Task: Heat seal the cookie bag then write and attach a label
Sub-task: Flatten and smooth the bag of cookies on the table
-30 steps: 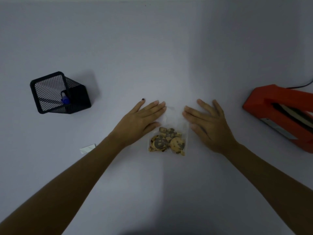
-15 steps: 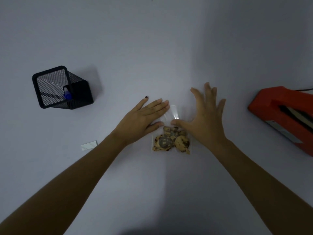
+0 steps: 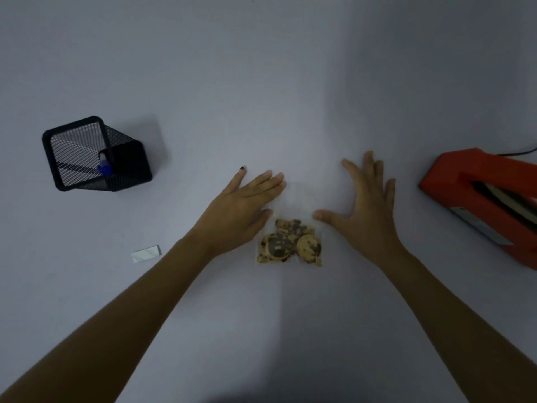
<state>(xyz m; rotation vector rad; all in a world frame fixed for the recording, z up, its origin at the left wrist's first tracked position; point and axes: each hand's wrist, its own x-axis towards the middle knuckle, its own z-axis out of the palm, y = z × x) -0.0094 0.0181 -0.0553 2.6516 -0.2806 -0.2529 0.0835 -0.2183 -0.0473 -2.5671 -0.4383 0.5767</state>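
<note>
Cookie bag [image 3: 290, 228] lying flat on tabletop [image 3: 261, 82] between left hand [image 3: 244, 207] and right hand [image 3: 366, 210], both spread open, grasping nothing. Risking crumbs in unsealed mouth, spoiling seal at red sealer [image 3: 479, 205].

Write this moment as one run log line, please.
step: flatten bag | left hand: open, flat beside cookie bag | right hand: open, spread | sealer: untouched | label: untouched
</note>
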